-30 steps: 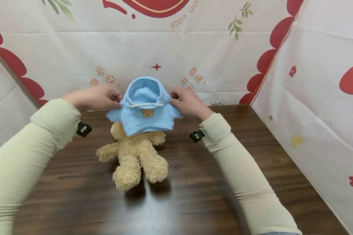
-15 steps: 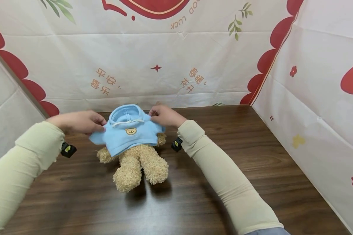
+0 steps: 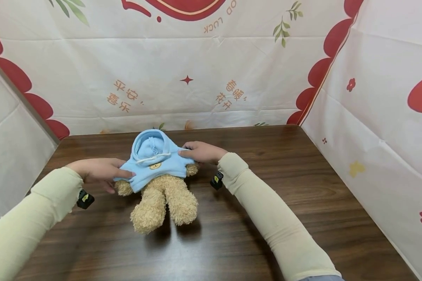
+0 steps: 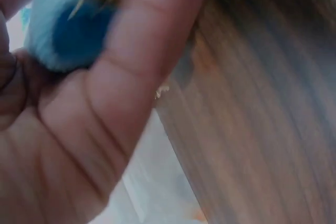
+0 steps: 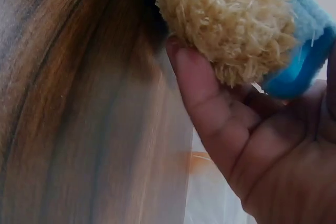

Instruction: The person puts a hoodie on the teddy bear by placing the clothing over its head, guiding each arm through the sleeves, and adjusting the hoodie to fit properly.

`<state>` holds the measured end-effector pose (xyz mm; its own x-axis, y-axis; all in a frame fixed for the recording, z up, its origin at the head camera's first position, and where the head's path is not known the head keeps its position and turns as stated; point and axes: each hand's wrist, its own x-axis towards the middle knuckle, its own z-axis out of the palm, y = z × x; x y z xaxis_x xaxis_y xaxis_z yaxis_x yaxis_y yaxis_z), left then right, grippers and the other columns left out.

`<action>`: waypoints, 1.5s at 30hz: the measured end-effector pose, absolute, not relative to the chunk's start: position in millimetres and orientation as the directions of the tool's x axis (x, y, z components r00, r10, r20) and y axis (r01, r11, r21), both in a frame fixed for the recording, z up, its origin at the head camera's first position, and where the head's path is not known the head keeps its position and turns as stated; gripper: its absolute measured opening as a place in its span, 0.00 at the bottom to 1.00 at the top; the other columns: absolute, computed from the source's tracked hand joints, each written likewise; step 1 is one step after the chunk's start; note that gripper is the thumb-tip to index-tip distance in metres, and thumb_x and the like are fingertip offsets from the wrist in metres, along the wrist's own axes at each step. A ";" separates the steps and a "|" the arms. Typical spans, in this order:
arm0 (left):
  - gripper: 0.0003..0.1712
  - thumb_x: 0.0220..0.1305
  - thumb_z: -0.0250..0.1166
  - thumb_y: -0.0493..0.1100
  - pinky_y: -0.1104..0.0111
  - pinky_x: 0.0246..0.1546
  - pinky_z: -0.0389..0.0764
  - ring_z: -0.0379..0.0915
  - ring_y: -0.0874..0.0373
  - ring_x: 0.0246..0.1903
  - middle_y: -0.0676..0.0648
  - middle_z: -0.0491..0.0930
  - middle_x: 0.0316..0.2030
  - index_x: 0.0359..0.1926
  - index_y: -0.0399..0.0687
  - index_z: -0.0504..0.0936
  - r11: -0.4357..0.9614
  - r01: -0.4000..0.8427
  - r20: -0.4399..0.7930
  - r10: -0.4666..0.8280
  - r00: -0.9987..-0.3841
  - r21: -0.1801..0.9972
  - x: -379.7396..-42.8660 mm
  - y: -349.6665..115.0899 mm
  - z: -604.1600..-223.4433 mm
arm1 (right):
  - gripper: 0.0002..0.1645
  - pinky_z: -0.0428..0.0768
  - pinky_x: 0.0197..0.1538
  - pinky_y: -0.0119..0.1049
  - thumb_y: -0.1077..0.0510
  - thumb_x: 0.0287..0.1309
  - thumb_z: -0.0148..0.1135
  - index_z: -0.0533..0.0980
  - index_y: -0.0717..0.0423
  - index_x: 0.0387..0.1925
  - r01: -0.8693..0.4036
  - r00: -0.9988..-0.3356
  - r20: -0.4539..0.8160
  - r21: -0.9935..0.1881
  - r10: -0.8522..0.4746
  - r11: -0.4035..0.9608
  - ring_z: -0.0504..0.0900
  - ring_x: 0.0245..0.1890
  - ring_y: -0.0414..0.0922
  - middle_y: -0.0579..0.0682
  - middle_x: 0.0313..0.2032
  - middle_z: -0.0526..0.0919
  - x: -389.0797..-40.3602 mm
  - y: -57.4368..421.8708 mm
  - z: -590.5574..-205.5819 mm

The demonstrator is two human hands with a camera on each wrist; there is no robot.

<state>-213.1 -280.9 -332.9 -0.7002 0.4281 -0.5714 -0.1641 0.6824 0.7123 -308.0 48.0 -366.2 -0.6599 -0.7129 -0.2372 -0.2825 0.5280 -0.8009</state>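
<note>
A light blue toy hoodie (image 3: 172, 166) with a bear-face patch lies over the upper body of a tan plush teddy bear (image 3: 181, 203). The bear's head is hidden under it; legs and both paws show. My left hand (image 3: 102, 171) pinches the sleeve on the left, thumb on top and fingers below. In the left wrist view, the sleeve's opening (image 4: 79, 38) sits between thumb and fingers. On the other side my right hand (image 3: 205, 151) holds the opposite sleeve. The right wrist view has a fuzzy paw (image 5: 231, 24) beside that sleeve, a fingertip against its fur.
The bear lies on a dark wood table (image 3: 267, 203), toward its back left. A white printed cloth (image 3: 197, 58) rises behind the table, and another cloth panel (image 3: 383, 97) borders it on the right. Small black wrist cameras (image 3: 217, 180) hang under both wrists.
Both hands have brought the hoodie down from above the bear's head onto its torso. The hands have lowered toward the table, and the patch is now partly folded.
</note>
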 end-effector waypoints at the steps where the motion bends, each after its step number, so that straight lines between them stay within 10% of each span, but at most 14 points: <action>1: 0.29 0.73 0.58 0.52 0.56 0.40 0.83 0.75 0.47 0.48 0.36 0.69 0.57 0.64 0.35 0.67 0.675 -0.161 -0.561 0.428 -0.709 0.720 -213.0 -279.4 -334.8 | 0.20 0.76 0.33 0.52 0.40 0.73 0.50 0.75 0.48 0.51 -0.280 -0.668 -0.232 -0.802 -0.707 0.527 0.62 0.17 0.45 0.47 0.20 0.66 -307.7 48.7 -367.3; 31: 0.17 0.71 0.60 0.55 0.59 0.33 0.84 0.71 0.55 0.22 0.49 0.65 0.22 0.41 0.45 0.76 0.623 0.048 -0.330 0.476 -0.815 0.781 -222.7 -165.7 -359.9 | 0.19 0.72 0.33 0.43 0.38 0.70 0.53 0.78 0.47 0.45 -0.237 -0.849 -0.144 -0.757 -0.509 0.609 0.69 0.24 0.48 0.53 0.28 0.73 -282.5 171.9 -367.6; 45: 0.19 0.71 0.60 0.57 0.58 0.36 0.81 0.73 0.56 0.31 0.48 0.73 0.33 0.48 0.46 0.78 0.647 0.113 -0.284 0.477 -0.832 0.754 -217.9 -164.7 -356.7 | 0.19 0.72 0.33 0.43 0.38 0.71 0.52 0.78 0.45 0.46 -0.288 -0.850 -0.109 -0.724 -0.515 0.627 0.71 0.26 0.49 0.53 0.29 0.74 -273.3 177.8 -368.6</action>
